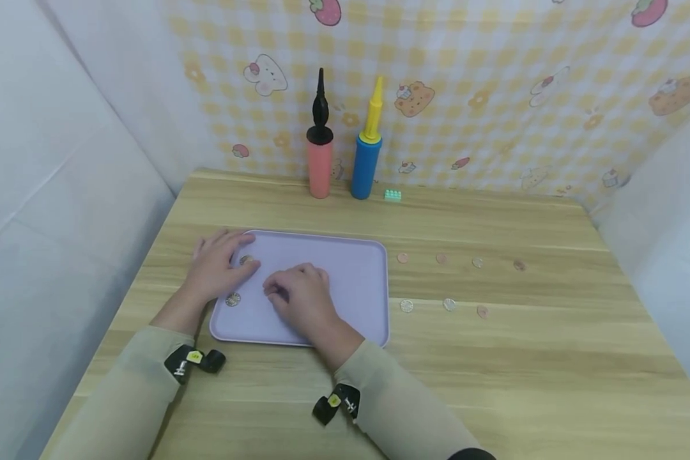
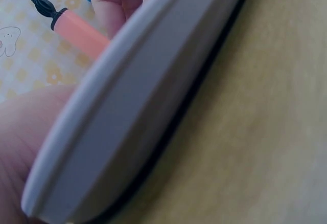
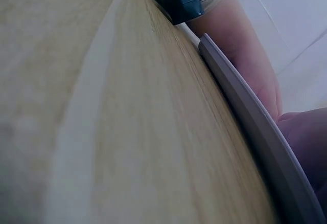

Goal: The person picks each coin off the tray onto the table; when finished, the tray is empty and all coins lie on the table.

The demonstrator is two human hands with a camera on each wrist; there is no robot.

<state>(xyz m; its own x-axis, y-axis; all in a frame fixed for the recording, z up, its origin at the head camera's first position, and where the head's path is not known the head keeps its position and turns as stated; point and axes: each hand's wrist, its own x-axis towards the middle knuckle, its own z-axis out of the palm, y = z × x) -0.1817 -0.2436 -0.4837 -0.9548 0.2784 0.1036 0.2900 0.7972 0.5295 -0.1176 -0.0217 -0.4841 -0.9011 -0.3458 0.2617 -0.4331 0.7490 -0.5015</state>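
A lilac tray point(image 1: 356, 281) lies on the wooden table. My left hand point(image 1: 215, 265) rests over its left edge, fingers spread and thumb stretched inward. One coin point(image 1: 245, 259) shows between that thumb and forefinger; another coin point(image 1: 232, 299) lies lower down near the tray's left rim. Over the tray's middle is my right hand point(image 1: 301, 297), its fingers curled and thumb close to the forefinger. Whatever may be between those fingertips is hidden. In the left wrist view the tray's side wall point(image 2: 127, 101) covers most of the hands.
Right of the tray, several coins lie in two loose rows, among them a copper one point(image 1: 402, 257) and a silver one point(image 1: 449, 305). Behind stand a pink hand pump point(image 1: 320, 166), a blue hand pump point(image 1: 365, 166) and a small mint-green toy brick point(image 1: 393, 195), before a checked curtain point(image 1: 471, 140).
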